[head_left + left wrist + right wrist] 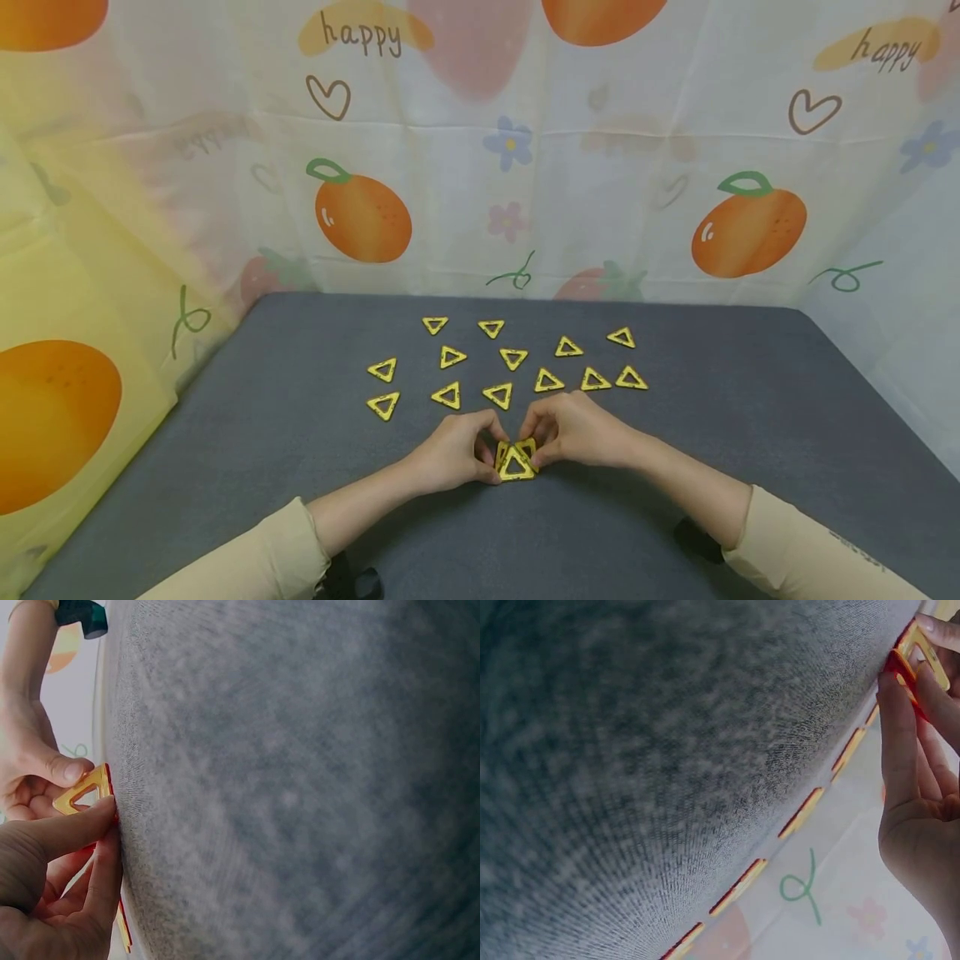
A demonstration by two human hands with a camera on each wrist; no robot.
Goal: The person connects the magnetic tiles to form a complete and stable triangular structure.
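Several yellow triangular magnetic tiles with open centres lean together on the dark table, the front tile (516,477) facing the head camera. My left hand (452,454) pinches the left tile (499,457) of this group between thumb and fingers. From the other side, my right hand (581,429) pinches the right tile (529,446). The left wrist view shows the left hand's thumb on a tile (97,778), close to the tabletop. In the right wrist view, a tile's red edge (898,664) sits between the right hand's fingertips. The group's back is hidden.
Several more yellow triangular tiles (549,385) lie flat and apart behind the hands, in loose rows across the dark table (300,467). A fruit-printed curtain (450,192) hangs behind the table, with more fabric (67,275) at the left.
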